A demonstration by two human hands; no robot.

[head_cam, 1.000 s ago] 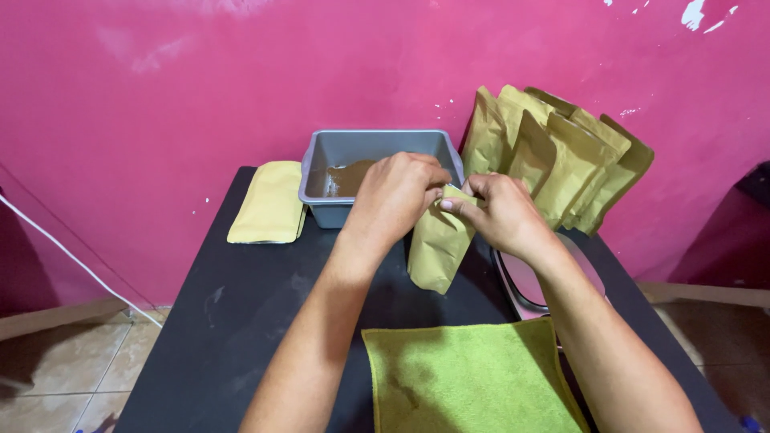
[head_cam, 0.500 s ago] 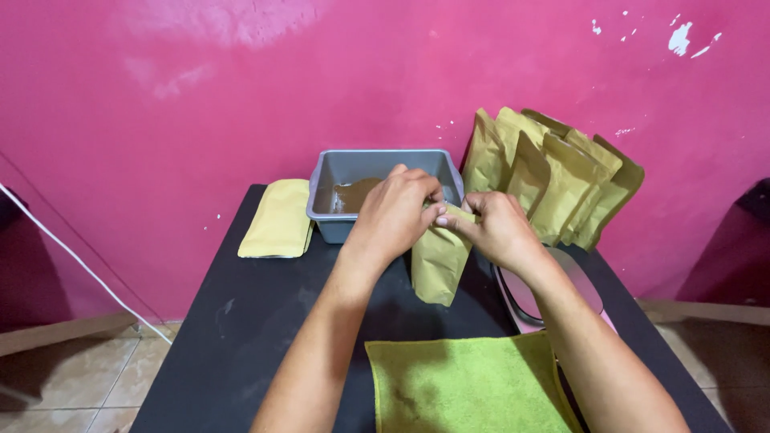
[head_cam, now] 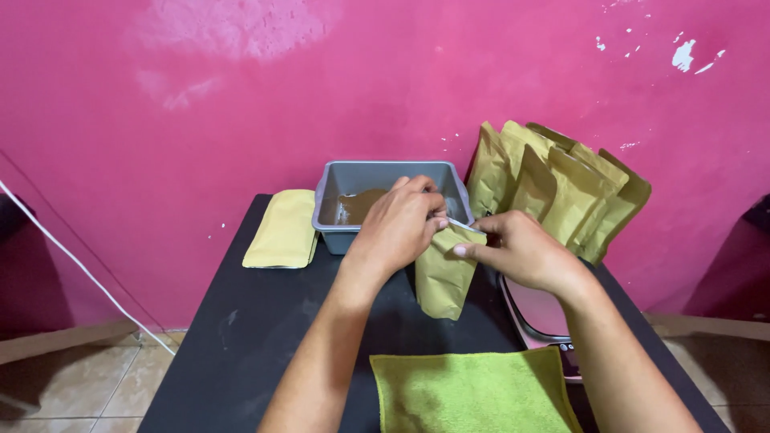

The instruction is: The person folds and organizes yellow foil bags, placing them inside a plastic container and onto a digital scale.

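An upright brown paper pouch stands at the middle of the black table. My left hand grips its top from the left, and my right hand pinches the top edge from the right, where a thin silvery strip shows. Just behind my hands sits a grey plastic tub holding brown powder.
Several filled brown pouches lean against the pink wall at the back right. A flat yellow pouch lies left of the tub. A green cloth covers the near table edge. A pink scale shows under my right forearm. A white cable hangs at left.
The view has shifted slightly. Both hands stay on the pouch top; my right hand has drawn a little to the right along the top edge.
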